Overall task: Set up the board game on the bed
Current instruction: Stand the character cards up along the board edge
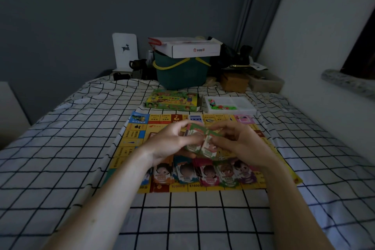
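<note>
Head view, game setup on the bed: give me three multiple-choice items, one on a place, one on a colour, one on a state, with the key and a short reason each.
1. Where does the white parts tray lie?
A. on the game board
B. on the bedsheet beyond the board, right of the game box
C. inside the basket

2. What colour is the basket at the far end of the bed?
A. red
B. white
C. dark green with yellow handles

3. What are the hands doing?
A. both hold a stack of green-edged paper notes above the board
B. both lie flat on the sheet
C. one lifts the game box

Key: 1 B, the tray sits beside the game box, off the game board. 2 C, green body, yellow loops. 3 A, left hand and right hand grip the notes.
</note>
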